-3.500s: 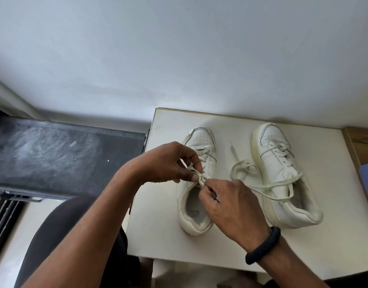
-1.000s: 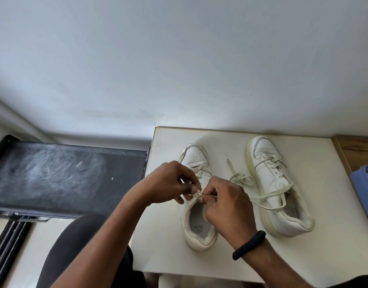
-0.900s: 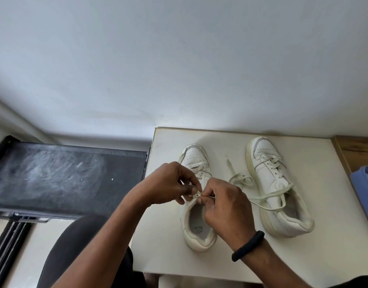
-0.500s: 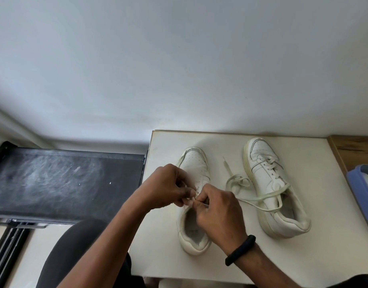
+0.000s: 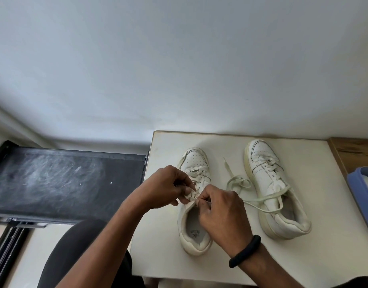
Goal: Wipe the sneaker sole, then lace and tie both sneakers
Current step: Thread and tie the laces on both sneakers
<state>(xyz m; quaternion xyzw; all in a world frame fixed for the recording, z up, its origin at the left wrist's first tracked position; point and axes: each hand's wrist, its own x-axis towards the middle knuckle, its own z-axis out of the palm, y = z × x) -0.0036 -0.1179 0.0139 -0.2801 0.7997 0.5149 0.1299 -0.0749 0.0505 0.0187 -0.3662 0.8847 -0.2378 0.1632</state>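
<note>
I am at the tying step on the left-hand sneaker [image 5: 196, 163], which stands toe away from me on the white surface [image 5: 324, 163], right in front of me. My left grip [image 5: 166, 188] pinches a bunched bit of its lace [image 5: 191, 196] between thumb and fingertips near the top eyelets. My right grip [image 5: 222, 213], fingers curled, pinches the lace from the other side, so the two grips almost touch above the tongue. Whether a knot is formed there I cannot tell; the fingers hide it. The right-hand sneaker [image 5: 266, 175] stands near it, threaded through its eyelets, but its loose lace [image 5: 239, 181] trails onto the surface and across its opening, so I judge it untied. Next I need to draw the ends apart evenly to seat the knot, holding the loops so they do not slip, then shift to the other sneaker.
</note>
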